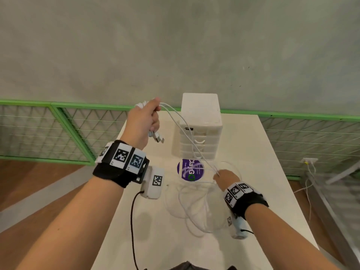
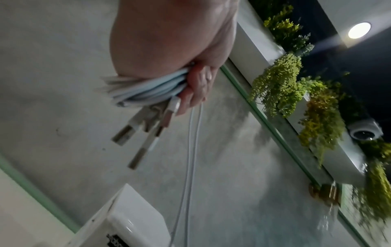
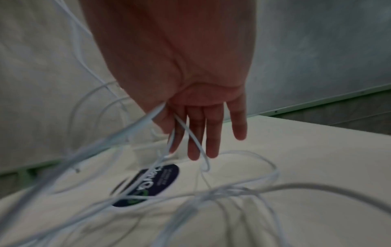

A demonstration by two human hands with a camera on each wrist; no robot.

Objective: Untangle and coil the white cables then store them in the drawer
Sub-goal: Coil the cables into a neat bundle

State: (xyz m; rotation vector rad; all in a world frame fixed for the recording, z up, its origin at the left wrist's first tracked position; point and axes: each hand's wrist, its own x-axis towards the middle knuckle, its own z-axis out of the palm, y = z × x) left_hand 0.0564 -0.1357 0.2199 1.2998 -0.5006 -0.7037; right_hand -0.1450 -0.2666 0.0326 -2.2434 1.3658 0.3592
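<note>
Left hand (image 1: 144,121) closed round seemingly coiled white cables (image 2: 148,90)

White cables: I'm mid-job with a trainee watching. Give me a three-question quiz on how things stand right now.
1. True or false: the left hand is raised and grips a bundle of white cables, with plugs sticking out below it.
2. Where is the right hand? A) raised above the left hand; B) low over the table beside the purple sticker, with strands pinched at its fingers; C) off the table, holding nothing.
3. Fill in: the rest of the white cables lie loose on the table in front of the white ____.
Key: 1 true; 2 B; 3 drawer unit.
</note>
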